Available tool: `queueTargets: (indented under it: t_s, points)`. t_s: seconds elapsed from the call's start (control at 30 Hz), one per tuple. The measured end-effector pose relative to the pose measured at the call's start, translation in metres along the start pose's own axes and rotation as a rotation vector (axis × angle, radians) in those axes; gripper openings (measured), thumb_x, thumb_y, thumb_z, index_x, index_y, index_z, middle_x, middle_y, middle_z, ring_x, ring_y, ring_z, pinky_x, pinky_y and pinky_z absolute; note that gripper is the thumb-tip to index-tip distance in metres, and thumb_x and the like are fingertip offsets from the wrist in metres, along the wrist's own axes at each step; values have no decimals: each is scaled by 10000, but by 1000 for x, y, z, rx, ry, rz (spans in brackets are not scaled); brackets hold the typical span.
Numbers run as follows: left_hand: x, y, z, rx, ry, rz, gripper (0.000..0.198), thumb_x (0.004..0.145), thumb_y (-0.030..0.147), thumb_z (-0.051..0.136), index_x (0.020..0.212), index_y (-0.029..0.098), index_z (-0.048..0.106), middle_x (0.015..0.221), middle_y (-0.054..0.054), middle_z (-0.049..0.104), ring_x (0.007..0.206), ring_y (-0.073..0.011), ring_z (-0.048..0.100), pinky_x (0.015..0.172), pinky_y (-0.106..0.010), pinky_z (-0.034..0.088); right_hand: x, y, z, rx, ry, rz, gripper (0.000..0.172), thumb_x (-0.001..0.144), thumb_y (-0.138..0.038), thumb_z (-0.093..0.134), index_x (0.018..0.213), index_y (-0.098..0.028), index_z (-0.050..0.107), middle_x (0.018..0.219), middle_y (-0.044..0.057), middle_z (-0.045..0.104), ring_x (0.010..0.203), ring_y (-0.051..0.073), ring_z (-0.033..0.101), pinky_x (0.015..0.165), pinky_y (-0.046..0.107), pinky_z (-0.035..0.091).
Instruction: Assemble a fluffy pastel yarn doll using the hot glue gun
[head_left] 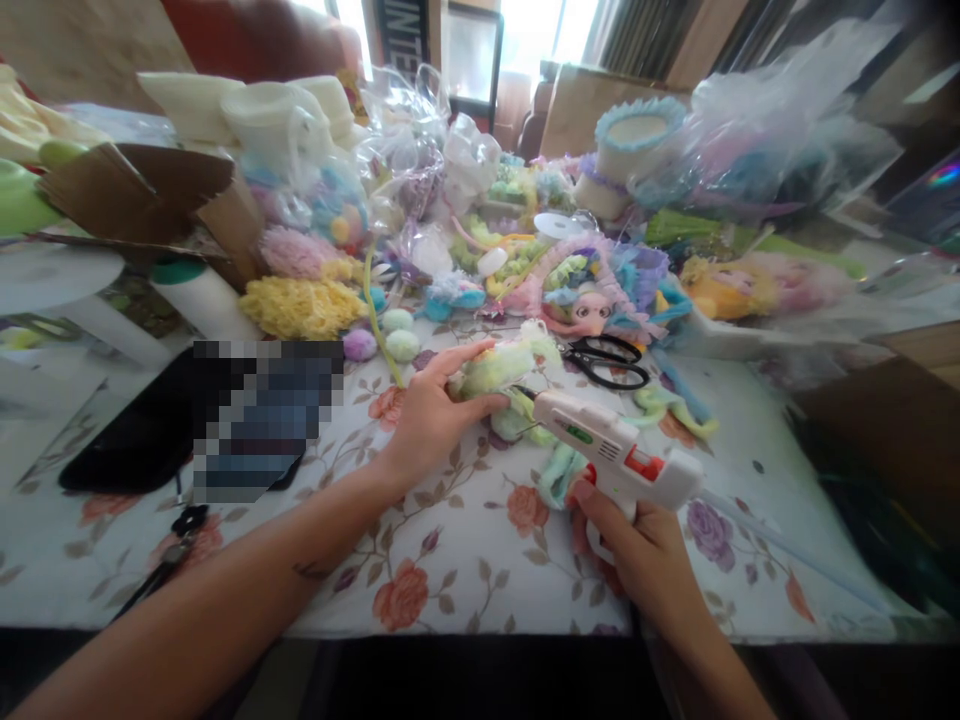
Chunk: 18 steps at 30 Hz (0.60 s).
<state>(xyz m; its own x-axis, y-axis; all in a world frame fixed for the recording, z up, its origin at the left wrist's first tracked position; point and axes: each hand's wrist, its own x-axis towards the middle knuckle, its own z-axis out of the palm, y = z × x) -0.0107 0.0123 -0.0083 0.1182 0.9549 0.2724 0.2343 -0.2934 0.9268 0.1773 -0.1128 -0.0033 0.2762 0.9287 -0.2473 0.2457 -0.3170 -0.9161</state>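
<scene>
In my right hand [637, 550] is a white hot glue gun [600, 435] with a red trigger, its fingers wrapped round the handle. The dark nozzle points left and meets or nearly meets a pale yellow-green fuzzy piece [502, 372]. My left hand [439, 405] pinches that piece between thumb and fingers, just above the table. More pale green fuzzy strands hang below it. A mint-green fuzzy loop [562, 475] lies beside the glue gun's handle. Whether the nozzle touches the piece I cannot tell.
Black-handled scissors [611, 362] lie behind the glue gun. Fuzzy craft pieces and plastic bags [405, 140] crowd the back. A black phone [127, 430] and a partly blurred-out device [262, 420] rest at left, near a thread cone [202, 300]. The floral tablecloth [480, 560] covers the front.
</scene>
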Motion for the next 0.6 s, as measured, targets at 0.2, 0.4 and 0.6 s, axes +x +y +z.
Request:
queueTargets:
  t_s: [0.2, 0.4, 0.6]
  points:
    - [0, -1, 1, -3, 6, 12, 550, 711, 234, 845, 1239, 263, 693, 1293, -36, 704, 1231, -295, 622, 1060, -440, 510, -1, -2, 0, 14, 2, 36, 399, 847, -550, 611, 667, -195, 597, 475, -12, 567, 337, 79, 378, 309, 210, 275]
    - [0, -1, 0, -7, 6, 28, 548, 707, 244, 846, 1234, 287, 700, 1277, -24, 708, 1241, -303, 612, 1086, -467, 485, 0, 0, -1, -15, -27, -4, 414, 855, -544, 608, 634, -195, 603, 480, -15, 550, 344, 81, 380, 320, 216, 266]
    - [0, -1, 0, -8, -6, -13, 575, 714, 285, 847, 1264, 258, 684, 1280, -45, 708, 1230, -301, 619, 1053, -430, 512, 2, -1, -2, -59, -47, -40, 492, 874, -536, 583, 511, -205, 546, 386, -30, 416, 344, 89, 359, 328, 217, 244]
